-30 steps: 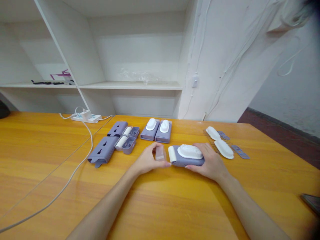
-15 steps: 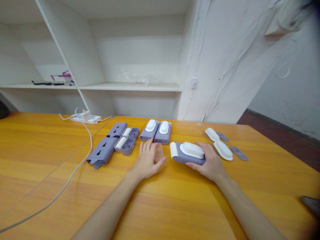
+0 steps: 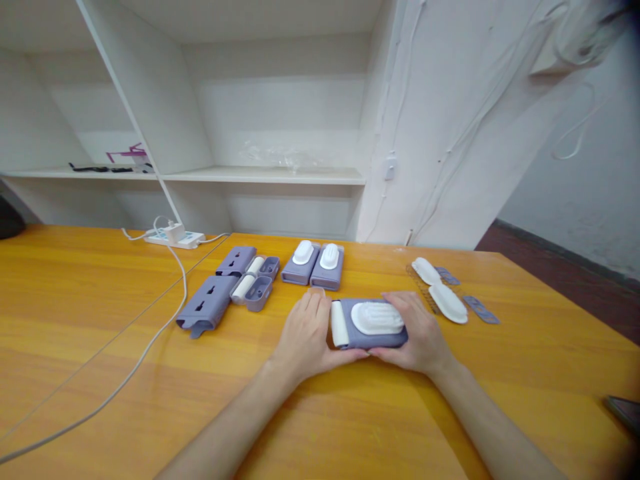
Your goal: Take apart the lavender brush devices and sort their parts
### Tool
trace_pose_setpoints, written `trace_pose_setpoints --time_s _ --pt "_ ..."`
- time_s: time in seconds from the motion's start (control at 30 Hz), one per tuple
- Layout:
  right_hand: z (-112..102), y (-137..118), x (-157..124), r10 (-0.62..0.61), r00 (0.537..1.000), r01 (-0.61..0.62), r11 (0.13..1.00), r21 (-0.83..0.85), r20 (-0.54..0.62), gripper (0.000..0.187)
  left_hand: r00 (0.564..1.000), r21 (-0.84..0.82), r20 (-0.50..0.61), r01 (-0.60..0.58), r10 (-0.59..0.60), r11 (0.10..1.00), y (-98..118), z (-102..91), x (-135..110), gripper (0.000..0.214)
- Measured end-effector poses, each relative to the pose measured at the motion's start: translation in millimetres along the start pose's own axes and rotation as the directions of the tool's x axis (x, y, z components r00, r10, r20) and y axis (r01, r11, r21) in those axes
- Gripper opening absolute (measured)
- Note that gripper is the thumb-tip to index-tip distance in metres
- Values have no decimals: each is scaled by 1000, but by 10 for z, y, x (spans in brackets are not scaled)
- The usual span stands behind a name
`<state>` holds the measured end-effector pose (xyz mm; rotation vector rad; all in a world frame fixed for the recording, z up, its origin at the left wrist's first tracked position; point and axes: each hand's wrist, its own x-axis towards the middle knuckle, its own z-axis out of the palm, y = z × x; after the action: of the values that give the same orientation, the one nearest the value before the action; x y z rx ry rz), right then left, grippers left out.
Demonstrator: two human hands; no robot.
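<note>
Head cam has my purple case (image 3: pixel 370 341) mid tabletop (image 3: pixel 350 413), with the most room on my side, between my forearms. Long axis runs side to side, white oval (image 3: pixel 378 318) facing up, white strip (image 3: pixel 339 324) at the left end. My right hand (image 3: pixel 419 333) is clamped on the right end, thumb along the near edge. My left hand (image 3: pixel 306 337) curls around the strip end; can't tell if that grip is pinching anything, since the fingers hide it. Tighter beyond: two matching cases (image 3: pixel 313 270) sit behind, loose white ovals (image 3: pixel 440 290) off right, slotted purple pieces (image 3: pixel 206 301) left, then a cable (image 3: pixel 167 320). Tabletop's right edge is well away.
</note>
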<state>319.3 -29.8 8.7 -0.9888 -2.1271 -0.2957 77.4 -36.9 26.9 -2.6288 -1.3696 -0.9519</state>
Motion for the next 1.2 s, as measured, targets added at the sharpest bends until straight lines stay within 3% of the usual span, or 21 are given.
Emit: trace_pose_setpoints --time_s 0.17,0.37,0.67,0.8,0.9,1.0,1.13,1.2 --pt "41 -77 -2 64 990 -75 993 88 123 86 998 -10 56 -42 42 999 -95 -70 19 79" --pt "82 -131 -14 224 935 -276 946 170 275 90 1000 -114 -12 -29 28 993 -122 -52 20 71" --pt "123 -1 -64 221 967 -239 959 154 126 75 984 -170 -61 154 -166 973 -30 -55 59 73" --pt "104 -25 -62 188 978 -199 971 135 95 77 992 -225 -11 117 -122 967 -97 -71 35 82" --pt "90 -43 -68 161 984 -169 977 132 72 78 995 -336 11 98 -100 937 -124 -58 -2 69" --pt "96 -41 -64 146 987 -152 983 106 66 77 985 -479 20 161 -173 863 -76 -4 -21 41" --pt "130 -11 -51 171 985 -173 983 62 37 77 933 -766 64 273 -354 582 37 93 6 31" --pt "143 6 -54 220 975 -220 974 53 6 77 894 -828 48 285 -446 483 52 118 31 33"
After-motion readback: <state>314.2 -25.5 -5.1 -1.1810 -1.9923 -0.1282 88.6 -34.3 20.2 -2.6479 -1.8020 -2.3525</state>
